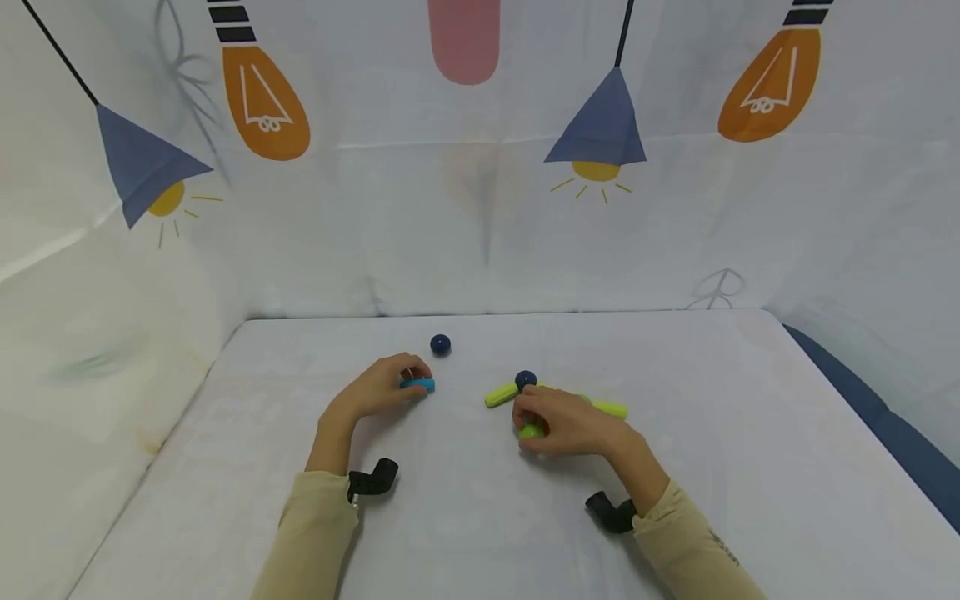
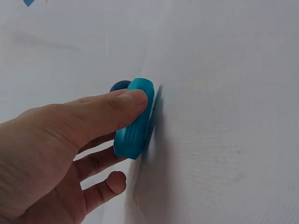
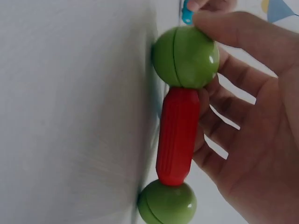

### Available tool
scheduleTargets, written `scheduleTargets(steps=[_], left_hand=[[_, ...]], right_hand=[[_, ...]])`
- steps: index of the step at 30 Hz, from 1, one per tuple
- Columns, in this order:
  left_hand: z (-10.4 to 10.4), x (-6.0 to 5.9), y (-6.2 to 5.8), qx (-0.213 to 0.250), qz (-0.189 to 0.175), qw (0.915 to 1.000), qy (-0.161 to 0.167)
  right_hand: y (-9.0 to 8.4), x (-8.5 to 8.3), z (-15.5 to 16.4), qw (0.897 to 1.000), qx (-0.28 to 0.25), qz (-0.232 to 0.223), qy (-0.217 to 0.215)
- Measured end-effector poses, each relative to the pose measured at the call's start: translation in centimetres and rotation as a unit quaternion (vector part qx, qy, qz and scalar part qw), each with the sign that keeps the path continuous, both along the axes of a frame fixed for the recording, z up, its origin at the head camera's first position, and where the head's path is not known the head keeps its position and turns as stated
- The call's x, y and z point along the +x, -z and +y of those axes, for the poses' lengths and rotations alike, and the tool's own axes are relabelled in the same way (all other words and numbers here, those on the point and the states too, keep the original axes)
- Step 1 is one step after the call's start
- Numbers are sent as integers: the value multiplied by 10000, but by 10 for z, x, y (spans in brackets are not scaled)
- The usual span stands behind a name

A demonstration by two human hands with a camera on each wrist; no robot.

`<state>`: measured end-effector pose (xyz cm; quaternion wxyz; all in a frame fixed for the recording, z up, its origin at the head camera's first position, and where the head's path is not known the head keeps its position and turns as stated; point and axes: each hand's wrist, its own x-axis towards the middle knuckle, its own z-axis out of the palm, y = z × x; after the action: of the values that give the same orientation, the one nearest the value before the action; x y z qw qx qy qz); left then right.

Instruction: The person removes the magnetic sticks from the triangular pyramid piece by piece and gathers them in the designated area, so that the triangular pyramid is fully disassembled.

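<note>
In the head view my left hand (image 1: pixel 377 387) is over the left of the table, pinching a short blue rod (image 1: pixel 417 384). The left wrist view shows the thumb on the faceted blue rod (image 2: pixel 135 128), close to the white surface. My right hand (image 1: pixel 576 422) holds a green ball (image 1: pixel 532 432) between thumb and fingers. From the right wrist, this green ball (image 3: pixel 191 56) joins a red rod (image 3: pixel 177 135) with a second green ball (image 3: pixel 168 203) at its other end. Behind that hand, a navy ball (image 1: pixel 526 380) touches a yellow-green rod (image 1: pixel 501 395); the hand hides part of the arrangement.
A loose navy ball (image 1: pixel 440 344) lies beyond my left hand. Another yellow-green rod (image 1: pixel 611 409) sticks out to the right behind my right hand. The white table (image 1: pixel 465 517) meets a printed cloth backdrop (image 1: pixel 405 225) at its far edge.
</note>
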<state>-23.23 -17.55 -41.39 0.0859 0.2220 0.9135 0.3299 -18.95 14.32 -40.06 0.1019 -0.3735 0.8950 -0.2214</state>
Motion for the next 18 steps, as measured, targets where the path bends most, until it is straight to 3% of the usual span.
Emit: scheduleTargets(steps=[6, 9, 13, 18], left_hand=[[-4, -2, 1, -95, 46, 9999, 15], [-4, -2, -1, -186, 159, 9997, 64], [0, 0, -7, -282, 406, 9987, 137], [28, 7, -14, -282, 523, 9980, 199]], right_hand=[[-5, -1, 1, 9980, -359, -500, 111], [-6, -2, 1, 9966, -558, -400, 460], [-3, -5, -1, 9915, -772, 53, 1048], [3, -7, 0, 9825, -850, 157, 1652]])
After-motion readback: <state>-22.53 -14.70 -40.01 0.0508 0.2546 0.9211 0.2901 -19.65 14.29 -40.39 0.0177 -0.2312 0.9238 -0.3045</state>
